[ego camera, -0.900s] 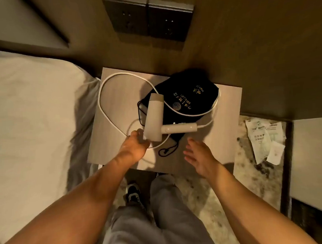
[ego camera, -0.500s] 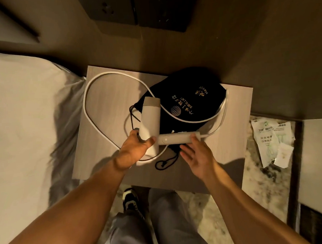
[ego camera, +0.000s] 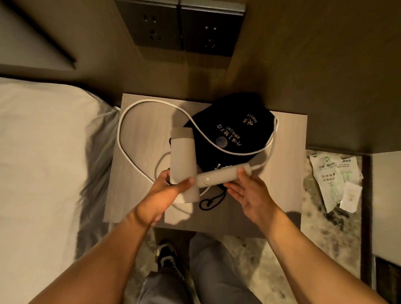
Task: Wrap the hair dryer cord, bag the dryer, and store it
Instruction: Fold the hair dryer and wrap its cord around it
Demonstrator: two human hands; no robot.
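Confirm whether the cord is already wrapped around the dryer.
No: the white cord lies in a loose loop across the nightstand and black bag, not around the hair dryer.

The hair dryer [ego camera: 183,157] has a smooth, matt, pale plastic body, and its handle [ego camera: 221,177] looks the same plastic. The cord [ego camera: 125,153] is smooth white rubbery plastic. The drawstring bag [ego camera: 231,129] is soft black matt cloth with gold print, and its drawstring [ego camera: 211,201] is thin dark cord. The bedside table [ego camera: 147,122] has a pale wood-grain top with a matt finish. The wall outlets [ego camera: 180,22] are dark plates with a dull brushed sheen. The bedsheet [ego camera: 36,148] is plain white cloth. The packets [ego camera: 335,179] on the speckled floor [ego camera: 270,264] look like thin, slightly glossy wrappers.
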